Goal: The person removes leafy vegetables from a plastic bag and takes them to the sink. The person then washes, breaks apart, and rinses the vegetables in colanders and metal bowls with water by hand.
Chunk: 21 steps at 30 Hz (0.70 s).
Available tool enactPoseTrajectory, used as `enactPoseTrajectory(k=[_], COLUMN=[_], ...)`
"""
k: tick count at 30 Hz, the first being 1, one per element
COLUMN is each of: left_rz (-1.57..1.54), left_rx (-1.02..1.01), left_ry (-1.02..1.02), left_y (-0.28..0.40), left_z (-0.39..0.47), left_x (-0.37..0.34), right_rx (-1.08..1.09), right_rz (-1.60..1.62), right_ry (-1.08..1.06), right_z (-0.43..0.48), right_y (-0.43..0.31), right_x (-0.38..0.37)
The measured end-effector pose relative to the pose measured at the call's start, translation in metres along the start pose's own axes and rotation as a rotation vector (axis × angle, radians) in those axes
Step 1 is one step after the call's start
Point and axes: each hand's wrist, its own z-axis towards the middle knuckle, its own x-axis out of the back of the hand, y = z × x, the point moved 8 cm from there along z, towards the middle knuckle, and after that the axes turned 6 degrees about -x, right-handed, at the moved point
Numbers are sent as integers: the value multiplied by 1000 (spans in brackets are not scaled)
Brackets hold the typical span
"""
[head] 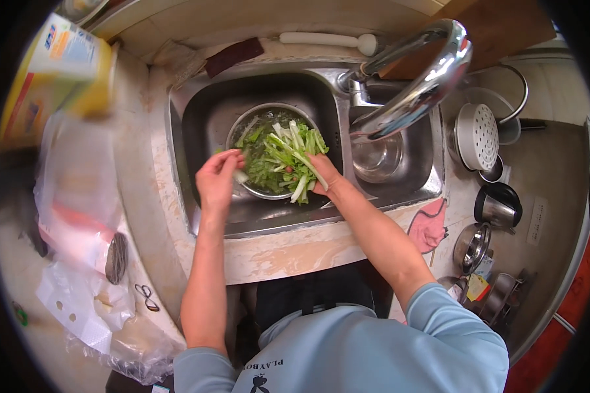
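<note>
A round metal basin (232,128) of water with leafy greens afloat stands in the left bowl of a steel double sink (206,105). Over the basin's right side, my right hand (324,172) holds a bunch of leafy greens with pale stalks (295,147). At the basin's left rim is my left hand (220,172), its fingers bent together. A small pale piece, blurred, shows by its fingertips; whether the fingers grip it I cannot tell.
A chrome faucet (418,93) arches over the right bowl, where a clear bowl (377,156) sits. Right of the sink are a pink cloth (427,226), a perforated steamer insert (478,136) and a kettle (498,206). Plastic bags (86,299) and scissors (147,297) lie at the left.
</note>
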Motion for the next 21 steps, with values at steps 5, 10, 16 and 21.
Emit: enactPoseTrajectory(k=[5,10,16,21], left_rz=[-50,-136,-83,166], left_rx=[-133,-225,-193,-291], left_ry=[-168,-65,100,136], left_y=[24,31,9,23], left_z=[-24,-42,-36,-32], left_x=[-46,-74,-53,-64], right_rx=[-21,121,228,491], right_rz=[214,156,-111,-496], right_ry=[-298,-257,-181,30], right_z=[-7,-23,-40,-42], right_y=[-5,-12,-34,-46], right_x=[-7,-27,-49,-43])
